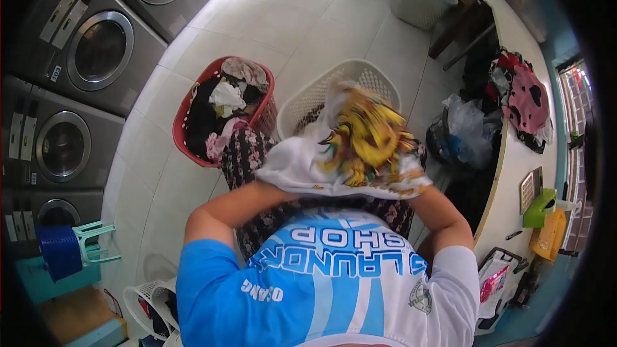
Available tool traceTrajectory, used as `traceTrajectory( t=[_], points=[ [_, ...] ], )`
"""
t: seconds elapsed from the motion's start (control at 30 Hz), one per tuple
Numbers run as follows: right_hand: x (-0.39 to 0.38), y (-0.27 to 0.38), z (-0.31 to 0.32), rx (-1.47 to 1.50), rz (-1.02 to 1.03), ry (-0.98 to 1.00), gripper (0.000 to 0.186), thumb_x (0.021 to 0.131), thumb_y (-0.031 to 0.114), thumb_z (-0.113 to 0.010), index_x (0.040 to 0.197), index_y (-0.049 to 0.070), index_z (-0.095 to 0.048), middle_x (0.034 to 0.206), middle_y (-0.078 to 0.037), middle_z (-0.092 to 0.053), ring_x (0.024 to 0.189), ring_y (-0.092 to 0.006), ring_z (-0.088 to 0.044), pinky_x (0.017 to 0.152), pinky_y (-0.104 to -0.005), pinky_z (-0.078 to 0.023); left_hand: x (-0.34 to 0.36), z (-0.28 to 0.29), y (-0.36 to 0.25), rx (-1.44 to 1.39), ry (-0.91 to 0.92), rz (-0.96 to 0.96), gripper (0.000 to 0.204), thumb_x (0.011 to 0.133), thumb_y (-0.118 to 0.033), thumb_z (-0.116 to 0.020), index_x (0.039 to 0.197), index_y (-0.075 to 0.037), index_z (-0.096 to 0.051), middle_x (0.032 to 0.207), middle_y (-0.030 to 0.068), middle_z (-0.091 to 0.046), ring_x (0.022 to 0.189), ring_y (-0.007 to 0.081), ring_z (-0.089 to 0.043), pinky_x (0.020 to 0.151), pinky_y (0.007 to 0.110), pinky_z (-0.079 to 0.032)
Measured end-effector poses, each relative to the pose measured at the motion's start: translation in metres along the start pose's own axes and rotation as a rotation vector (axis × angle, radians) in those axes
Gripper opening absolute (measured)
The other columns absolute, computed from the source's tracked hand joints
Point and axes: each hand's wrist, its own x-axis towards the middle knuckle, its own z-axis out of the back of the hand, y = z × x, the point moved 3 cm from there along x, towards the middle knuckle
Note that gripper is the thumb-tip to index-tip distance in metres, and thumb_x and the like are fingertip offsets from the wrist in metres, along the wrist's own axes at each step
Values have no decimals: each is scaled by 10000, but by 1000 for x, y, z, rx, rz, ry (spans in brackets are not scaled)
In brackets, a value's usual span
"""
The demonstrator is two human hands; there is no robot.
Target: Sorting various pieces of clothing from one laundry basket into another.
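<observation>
A white shirt (292, 157) with a large yellow, green and red print is spread over my lap, blurred by motion. My left forearm (234, 204) runs in under its lower edge on the left, and my right forearm (440, 209) does the same on the right. Both hands are covered by the cloth, so their fingers do not show. Just beyond the shirt stands a white plastic laundry basket (379, 77), with some dark patterned cloth visible inside. To its left, a red laundry basket (182, 132) holds dark, white and pink clothes.
Front-loading machines (99, 51) are stacked along the left. Behind them nearer me stands a turquoise stool (93, 241). On the right, a long table (514, 135) carries a heap of clothes (528, 99) and a calculator (531, 189). Another pale basket (421, 0) stands at the far right.
</observation>
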Motion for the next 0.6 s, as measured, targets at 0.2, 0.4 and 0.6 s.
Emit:
traceTrajectory(
  t=[0.2,0.4,0.6],
  points=[
    [-15,64,24,428,593,-49,367,819,-17,-562,1180,15,-617,1028,-47,-642,894,-162,-592,813,-289,-483,-33,25,22,-164,-5,-360,385,874,-154,-590,1224,7,-581,1201,219,-612,1071,287,-616,940,402,-464],
    [-120,-21,190,1472,599,-1149,307,1004,128,-465,1292,64,-549,1162,-102,-621,1030,-205,-612,899,-409,-539,-65,116,129,-1724,-1185,-114,275,963,-144,-480,1185,4,-545,1139,152,-622,1059,269,-622,910,402,-512],
    [-157,54,211,1203,768,-1263,301,983,119,-535,1273,46,-563,1226,-65,-598,1071,-140,-572,919,-264,-464,-55,144,58,-1666,-1364,-194,215,966,-93,-498,1175,-67,-540,1043,102,-628,932,202,-635,834,336,-537]
  ],
)
